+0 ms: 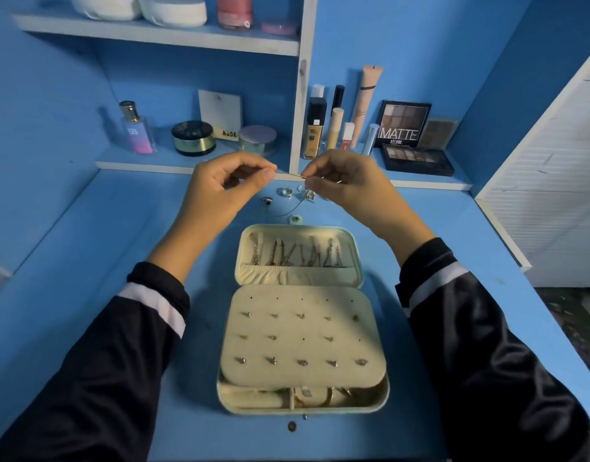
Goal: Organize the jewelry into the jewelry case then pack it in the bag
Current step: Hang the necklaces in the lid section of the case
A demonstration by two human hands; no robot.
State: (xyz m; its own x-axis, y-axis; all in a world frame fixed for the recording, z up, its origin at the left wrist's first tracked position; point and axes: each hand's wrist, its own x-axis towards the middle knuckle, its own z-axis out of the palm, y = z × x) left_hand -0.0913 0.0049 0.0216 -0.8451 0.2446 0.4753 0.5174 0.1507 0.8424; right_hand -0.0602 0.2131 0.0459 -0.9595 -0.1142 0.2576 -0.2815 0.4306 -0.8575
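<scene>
A cream jewelry case (302,405) lies open on the blue desk, several necklaces hanging in its lid and several stud earrings on its padded panel. Above and beyond it, my left hand (225,188) and my right hand (340,185) each pinch an end of a thin gold chain (288,175) stretched between them. On the desk behind the case lie two silver rings (284,192), a small sparkly piece (308,196) and a thin dark cord (292,210). No bag is in view.
A low shelf at the back holds a perfume bottle (137,131), round compacts (193,138), foundation tubes (335,128) and eyeshadow palettes (417,158). A white louvred panel (547,181) stands at the right. A small dark bead (291,426) lies in front of the case.
</scene>
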